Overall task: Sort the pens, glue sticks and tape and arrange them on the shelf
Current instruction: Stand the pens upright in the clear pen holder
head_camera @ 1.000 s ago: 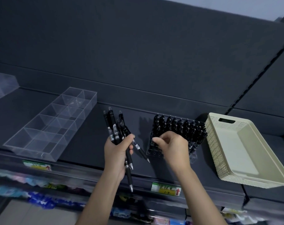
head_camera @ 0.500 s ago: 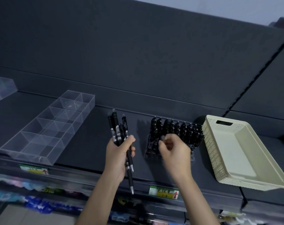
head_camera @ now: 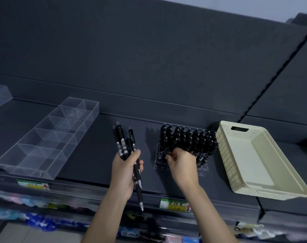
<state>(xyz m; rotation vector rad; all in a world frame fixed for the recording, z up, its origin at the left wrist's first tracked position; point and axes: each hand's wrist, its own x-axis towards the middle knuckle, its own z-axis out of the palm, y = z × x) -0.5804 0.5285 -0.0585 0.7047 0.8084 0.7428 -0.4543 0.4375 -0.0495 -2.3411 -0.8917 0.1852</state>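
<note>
On the dark shelf [head_camera: 96,155] a clear pen rack [head_camera: 187,142] stood packed with black pens, and I took my bearings from it. Just left of the rack, the person's left hand [head_camera: 126,172] was wrapped round a bundle of black pens [head_camera: 122,142], clickers up. One pen sat lower than the others, its tip hanging past the shelf's front edge. The right hand [head_camera: 182,165] was at the rack's near-left corner with its fingers curled, pinching what looked like a single pen [head_camera: 166,150] among the front rows. A cream basket [head_camera: 226,155] lay just right of the rack, and a clear divided tray [head_camera: 44,172] lay well to its left. Below the rack, a price label [head_camera: 175,205] was fixed to the shelf edge.

By my reckoning this was the pen step, with the rack being filled one pen at a time. No glue sticks or tape were in sight, so that sorting lay ahead. A few holes along the rack's near edge looked open. The next move would call for seating this pen tip-down and letting go. The right hand could then draw another from the bundle, without knocking the close-set neighbours.
</note>
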